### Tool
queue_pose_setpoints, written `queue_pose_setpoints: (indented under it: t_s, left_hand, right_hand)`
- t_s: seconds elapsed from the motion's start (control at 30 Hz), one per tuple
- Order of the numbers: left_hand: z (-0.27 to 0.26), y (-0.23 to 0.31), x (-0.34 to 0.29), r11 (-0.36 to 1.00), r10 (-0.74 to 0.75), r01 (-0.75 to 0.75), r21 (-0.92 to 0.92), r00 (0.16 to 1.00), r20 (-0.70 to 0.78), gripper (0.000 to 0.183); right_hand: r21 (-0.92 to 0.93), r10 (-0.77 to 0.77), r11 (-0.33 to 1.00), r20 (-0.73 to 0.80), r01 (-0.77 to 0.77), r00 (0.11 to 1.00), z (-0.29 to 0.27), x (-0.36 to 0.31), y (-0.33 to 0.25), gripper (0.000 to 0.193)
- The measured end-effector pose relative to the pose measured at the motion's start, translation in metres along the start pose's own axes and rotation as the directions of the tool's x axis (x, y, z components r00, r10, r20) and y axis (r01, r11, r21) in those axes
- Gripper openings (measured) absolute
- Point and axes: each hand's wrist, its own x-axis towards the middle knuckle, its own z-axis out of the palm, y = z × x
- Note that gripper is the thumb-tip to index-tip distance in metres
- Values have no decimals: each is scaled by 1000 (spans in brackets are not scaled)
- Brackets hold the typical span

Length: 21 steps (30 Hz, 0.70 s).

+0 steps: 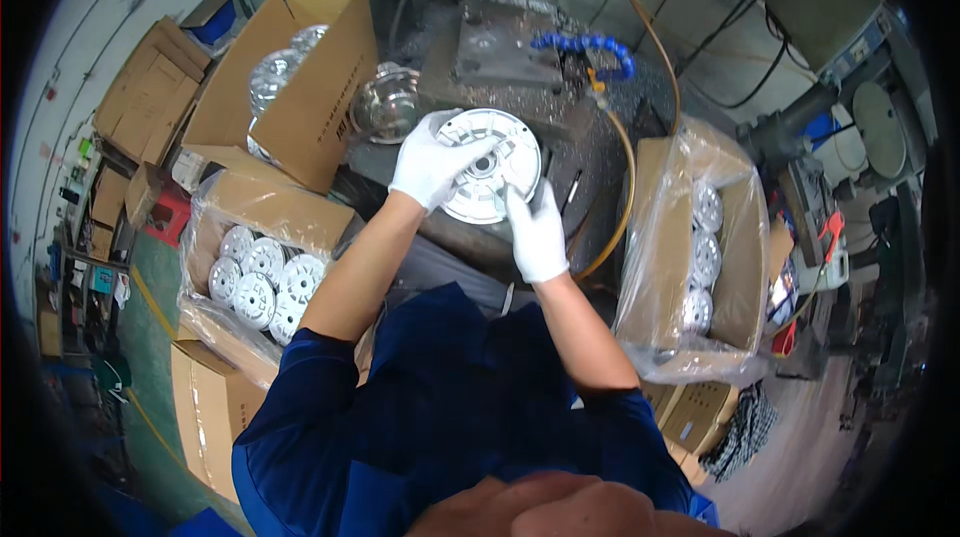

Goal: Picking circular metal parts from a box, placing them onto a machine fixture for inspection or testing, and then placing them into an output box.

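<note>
A round silver-white cast metal disc (484,165) with a hole at its centre and ribs in its face is held up over the machine's worktable. My left hand (432,163), in a white glove, grips the disc's left side, its thumb lying across the face. At the lower right edge is my right hand (538,235), also white-gloved, with its thumb and fingers on the rim. The fingers behind the disc are hidden. Just behind my left hand, a shiny metal bowl-like part (386,103) sits on the table.
Similar discs (262,282) fill a plastic-lined carton (208,219) at left; more stand in the lined carton (640,237) at right. A tall carton (335,102) holds shiny parts. Behind the disc are a metal block (508,45), a blue segmented hose (590,43) and a yellow hose (630,182).
</note>
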Motion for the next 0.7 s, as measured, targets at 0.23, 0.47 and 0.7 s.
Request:
queue_pose_setpoints:
  t_s: [0.23,0.47,0.7]
  left_hand:
    - [-6,25,134,885,112,-54,463,989,-100,79]
    - [22,40,171,596,57,37,802,994,-89,102]
    - [21,47,170,530,-141,159,833,985,-98,99]
  right_hand:
    - [-117,393,919,337,-376,856,-57,-51,30,24]
    - [-115,623,782,176,-613,762,-106,-108,69,28]
    - [-142,663,749,142,-648,735,-127,-122,91,24]
